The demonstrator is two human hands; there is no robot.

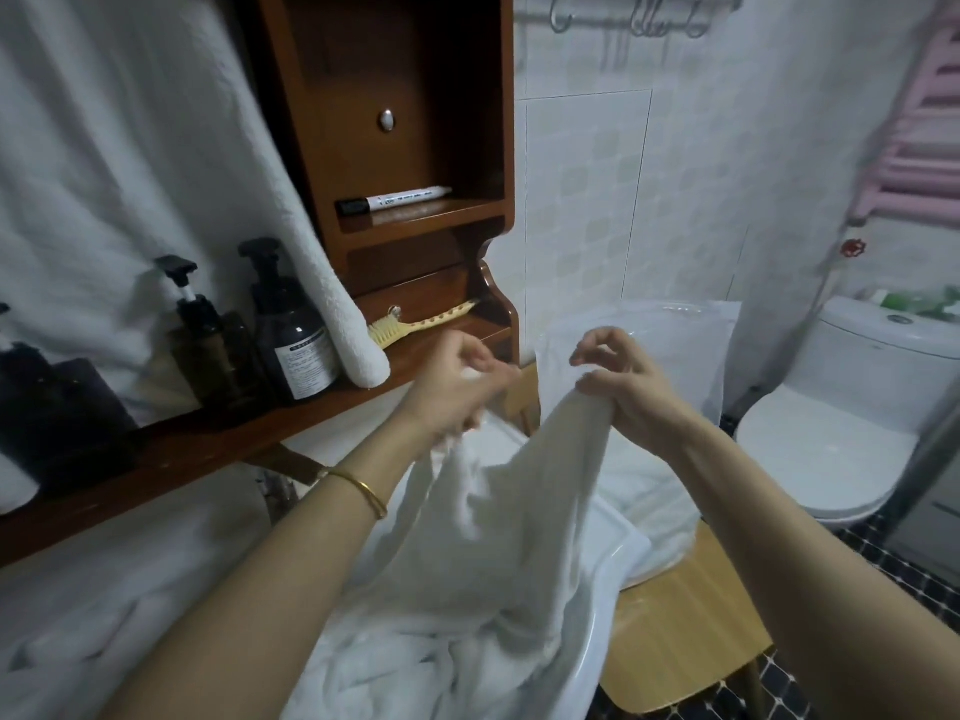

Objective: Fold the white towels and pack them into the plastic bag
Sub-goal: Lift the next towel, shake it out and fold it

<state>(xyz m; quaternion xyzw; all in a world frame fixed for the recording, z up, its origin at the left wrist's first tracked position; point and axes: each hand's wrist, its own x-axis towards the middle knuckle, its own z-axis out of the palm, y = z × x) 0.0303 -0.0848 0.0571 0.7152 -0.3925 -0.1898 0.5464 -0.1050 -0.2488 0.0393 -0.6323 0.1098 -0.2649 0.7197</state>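
Over the sink point(631, 550), both hands — left point(457, 387), right point(631, 387) — pinch the towel point(498, 517) edge: folding begun; next, match corners.

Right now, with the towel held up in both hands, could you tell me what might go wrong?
1. The left hand grips the towel close to the pump bottles on the shelf; a wide shake could knock them over.
2. The towel's lower end is bunched in the white heap below, so it may snag or fold crooked.
3. The right hand holds only a small bunch of the top edge, which might slip.
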